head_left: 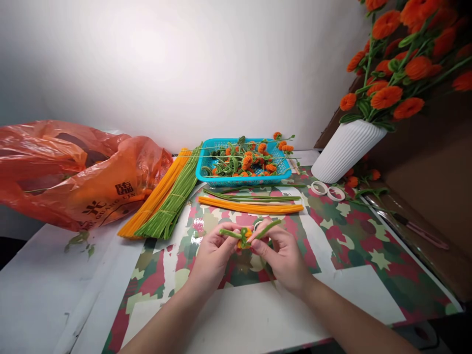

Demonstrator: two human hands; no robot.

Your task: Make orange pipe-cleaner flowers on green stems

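Note:
Between my two hands is a small orange-yellow pipe cleaner flower with green pipe cleaner wrapped at its centre. My left hand pinches the green piece on the left, whose end sticks out past the thumb. On the other side, my right hand grips the green piece, its free end pointing up and right. A thin green stem seems to hang below the right fingers. Just beyond my hands lie loose orange pipe cleaners and a few green pipe cleaners.
A blue basket holds finished orange flowers. Left of it lie bundles of orange pipe cleaners and green pipe cleaners, beside a red plastic bag. To the right are tape rolls, a tilted white vase of flowers and a pink-handled tool.

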